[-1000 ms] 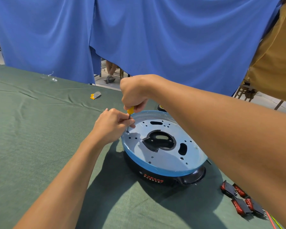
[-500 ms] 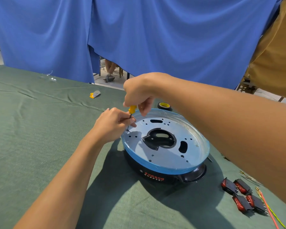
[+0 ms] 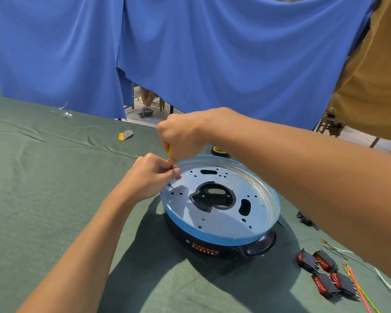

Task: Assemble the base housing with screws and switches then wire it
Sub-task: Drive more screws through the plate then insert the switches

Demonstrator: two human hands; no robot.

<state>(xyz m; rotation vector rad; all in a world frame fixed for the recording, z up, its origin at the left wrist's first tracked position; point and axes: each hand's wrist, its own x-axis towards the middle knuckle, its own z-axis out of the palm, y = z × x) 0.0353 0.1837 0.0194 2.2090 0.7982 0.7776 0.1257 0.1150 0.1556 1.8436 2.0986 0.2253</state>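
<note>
Your table (image 3: 43,188) was covered in matt green cloth, soft and creased. The base housing (image 3: 212,249) was glossy black plastic. The plate (image 3: 224,222) seated on it was smooth, dull silvery metal, its rim wrapped in shiny blue film. Your screwdriver (image 3: 169,152) had a smooth yellow plastic handle. The switches (image 3: 323,283) were matt black plastic with glossy red rockers, and the wires (image 3: 359,291) beside them were plastic-sheathed with brassy metal ends. Behind hung a blue cloth (image 3: 212,53), matt and draped
</note>
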